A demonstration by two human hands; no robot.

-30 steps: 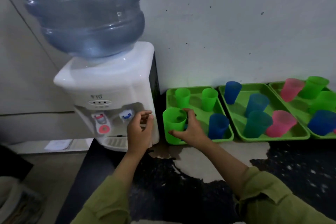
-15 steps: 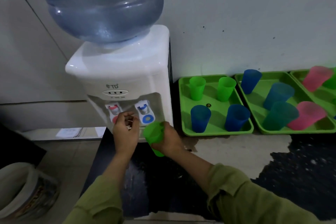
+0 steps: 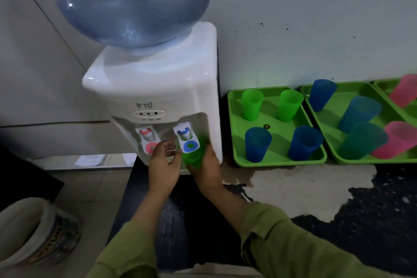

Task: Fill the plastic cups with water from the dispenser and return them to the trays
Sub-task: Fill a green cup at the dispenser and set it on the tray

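A white water dispenser (image 3: 158, 88) with a big blue bottle (image 3: 130, 0) stands at the left of the counter. My right hand (image 3: 206, 170) grips a green cup (image 3: 193, 158) held under the blue tap (image 3: 187, 140). My left hand (image 3: 163, 167) hovers between the red tap (image 3: 147, 140) and the blue one, fingers loosely curled and holding nothing. The nearest green tray (image 3: 279, 160) carries two green cups (image 3: 252, 104) and two blue cups (image 3: 257, 144).
A second green tray (image 3: 338, 158) to the right holds blue, teal and pink cups, and a third tray (image 3: 383, 86) shows at the frame edge. The dark counter (image 3: 338, 198) has a worn pale patch. A bucket (image 3: 33, 232) sits on the floor at lower left.
My right hand lifted the green cup off the nearest tray and carried it left under the blue tap. My left hand stayed by the taps.
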